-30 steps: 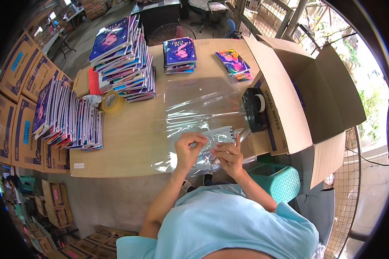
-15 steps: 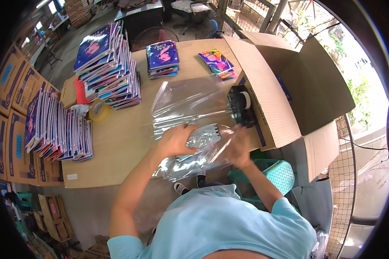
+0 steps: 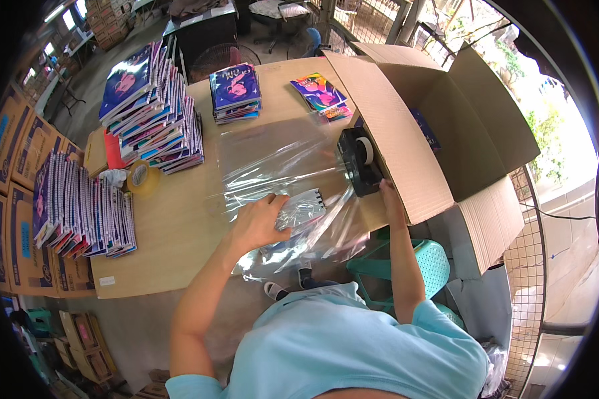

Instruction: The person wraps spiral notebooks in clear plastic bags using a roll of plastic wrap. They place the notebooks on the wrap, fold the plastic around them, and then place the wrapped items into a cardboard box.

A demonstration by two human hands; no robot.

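Note:
A small spiral notebook [image 3: 302, 209] with a pale face lies under clear plastic film [image 3: 273, 159] at the table's near edge. My left hand [image 3: 261, 221] grips it through the film, thumb and fingers spanning its left end. The film spreads loosely behind it and hangs over the edge. A black tape dispenser [image 3: 361, 163] with a pale roll stands to the right, beside the cardboard box. My right hand [image 3: 391, 197] is at the dispenser's near end with its fingers drawn together; what they pinch is too small to make out.
An open cardboard box [image 3: 439, 133] stands at the right, flaps spread. Tall notebook stacks [image 3: 156, 110] and a leaning row [image 3: 83, 206] fill the left. Smaller piles [image 3: 236, 93] lie at the back. A clear tape roll [image 3: 143, 178] sits left; a green stool [image 3: 429, 266] is below.
My right hand has left the film near the notebook and moved right to the tape dispenser. My left hand keeps its grip. The whole view has shifted slightly.

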